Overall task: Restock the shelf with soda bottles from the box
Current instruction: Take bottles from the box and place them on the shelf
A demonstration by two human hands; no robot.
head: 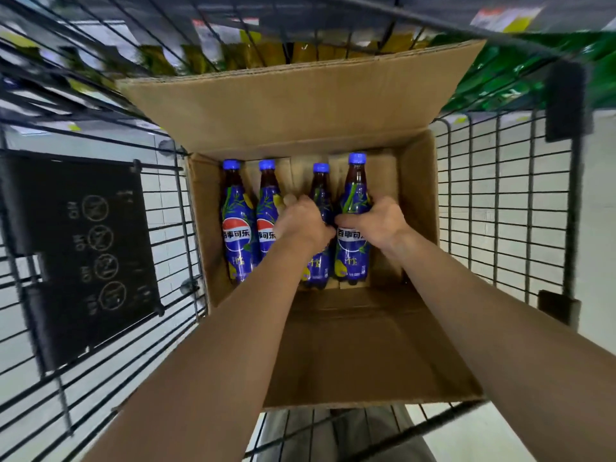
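- Soda bottles stand in a row along the far wall of the cardboard box [416, 201], four with blue caps and blue labels.
- Left hand [301, 221] grips the third bottle [319, 185] around its middle.
- Right hand [376, 221] clasps the fourth bottle [356, 191], nearest the box's right wall.
- First bottle [235, 221] and second bottle [266, 208] stand untouched toward the left wall.
- Box sits in a wire cart [500, 195], flaps open.

Both bare forearms stretched forward and down, converging. Left hand [301, 221] knuckles-up, fingers [293, 199] curled in a grasp. Right hand [375, 220] just beside it, likewise curled closed, thumb toward the left.
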